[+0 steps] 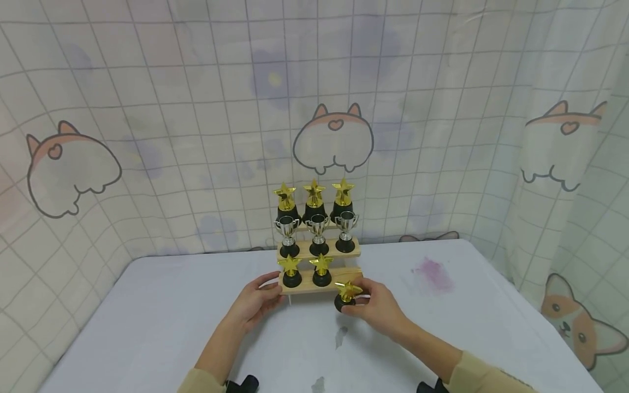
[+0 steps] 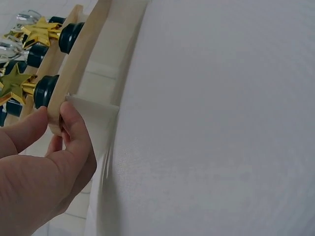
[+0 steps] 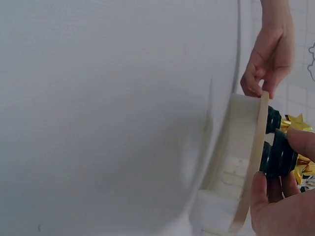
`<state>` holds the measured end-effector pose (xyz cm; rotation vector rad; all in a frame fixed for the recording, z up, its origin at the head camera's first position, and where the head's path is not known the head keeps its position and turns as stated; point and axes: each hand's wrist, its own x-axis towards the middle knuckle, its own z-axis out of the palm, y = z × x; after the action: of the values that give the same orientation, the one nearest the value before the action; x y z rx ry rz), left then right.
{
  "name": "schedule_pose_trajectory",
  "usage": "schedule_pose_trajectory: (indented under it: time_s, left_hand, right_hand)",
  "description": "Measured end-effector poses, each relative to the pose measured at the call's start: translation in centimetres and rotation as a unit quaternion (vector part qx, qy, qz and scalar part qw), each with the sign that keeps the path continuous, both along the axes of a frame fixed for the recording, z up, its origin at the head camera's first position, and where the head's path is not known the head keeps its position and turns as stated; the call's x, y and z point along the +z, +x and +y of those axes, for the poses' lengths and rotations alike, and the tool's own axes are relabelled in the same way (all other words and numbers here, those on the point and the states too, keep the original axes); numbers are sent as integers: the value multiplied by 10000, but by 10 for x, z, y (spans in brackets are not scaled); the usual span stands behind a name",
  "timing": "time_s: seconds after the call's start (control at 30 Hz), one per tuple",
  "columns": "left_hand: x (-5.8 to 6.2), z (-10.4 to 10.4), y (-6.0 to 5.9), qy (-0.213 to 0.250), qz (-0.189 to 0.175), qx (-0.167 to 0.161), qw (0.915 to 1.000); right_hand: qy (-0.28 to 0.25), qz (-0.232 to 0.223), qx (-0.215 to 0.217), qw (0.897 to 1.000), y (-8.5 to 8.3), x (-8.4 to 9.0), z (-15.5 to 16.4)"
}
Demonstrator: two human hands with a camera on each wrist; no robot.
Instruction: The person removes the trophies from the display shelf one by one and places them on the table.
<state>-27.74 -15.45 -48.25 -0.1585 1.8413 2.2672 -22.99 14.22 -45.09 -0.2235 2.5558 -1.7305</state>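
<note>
Head view showing right hand [image 1: 380, 308] pinching a gold star trophy [image 1: 347, 295] by its black base, fingers curled round it, holding it upright just at the right end of the wooden stepped stand's [image 1: 300, 287] lowest tier, beside the vacant spot there. Left hand [image 1: 255, 300] gripping that tier's left end, thumb above, fingers beneath. Lowest tier holding two star trophies [image 1: 291, 271]; middle tier three silver cups [image 1: 318, 233]; top tier three more stars [image 1: 314, 199]. Everything sitting on a white desk [image 1: 147, 316].
</note>
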Motion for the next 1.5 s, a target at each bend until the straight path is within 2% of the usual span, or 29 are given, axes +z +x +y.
schedule_pose_trajectory:
  time_s: [0.27,0.47,0.63,0.9,1.5]
  left_hand:
    - [0,0,-1,-19,-21,-44,10000]
    - [0,0,0,48,6,-79,10000]
    - [0,1,0,134,26,-79,9999]
    - [0,1,-1,135,22,-90,9999]
    - [2,0,1,139,-27,-109,9998]
  right_hand:
    - [-112,-209,206,9995,4,-2,-6]
    - [108,-373,418,9984,5,-7,-11]
    - [379,-344,629,9967,6,-11,-15]
    - [563,-296,737,9953,6,-13,-25]
    - [584,-179,1105,9920,0,-29,-61]
